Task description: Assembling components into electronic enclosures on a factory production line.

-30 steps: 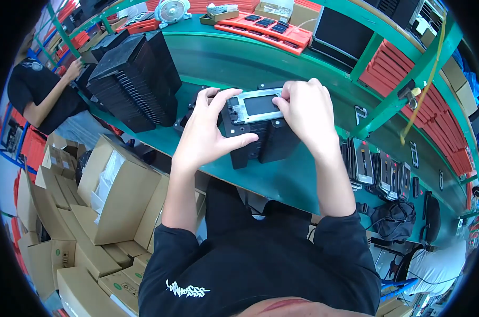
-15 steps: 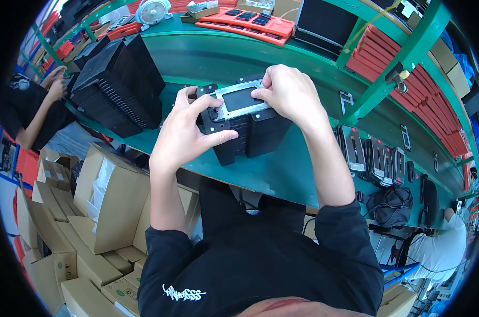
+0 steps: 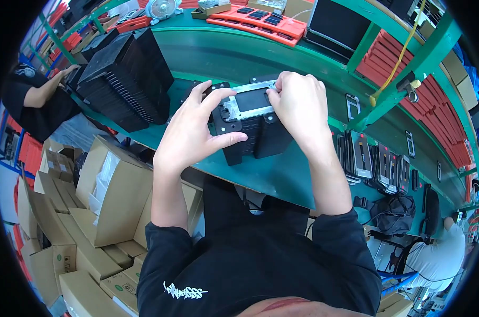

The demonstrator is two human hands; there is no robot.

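A silver-edged rectangular frame with a dark panel inside, like a phone frame [image 3: 250, 100], lies on a black fixture [image 3: 230, 127] with round corner dots. The fixture sits on a black stack [image 3: 273, 140] on the green bench. My left hand [image 3: 194, 129] is open, its fingers spread, with the index fingertip at the frame's left end and the thumb out in front of the fixture. Thumb and curled fingers of my right hand [image 3: 301, 108] pinch the frame's right end; that hand covers the corner there.
Left stands a tall stack of black trays [image 3: 120, 84], with a co-worker [image 3: 36, 100] beyond. Open cardboard boxes [image 3: 118, 201] fill the lower left. On the right are phone-like panels [image 3: 361, 156], a black bag [image 3: 392, 214] and a green post [image 3: 395, 79]. Red trays [image 3: 258, 24] lie behind.
The view has shifted slightly, so the bench things appear further right. Both hands stay at the frame, much as before. The co-worker's arm at the left reaches further toward the black trays.
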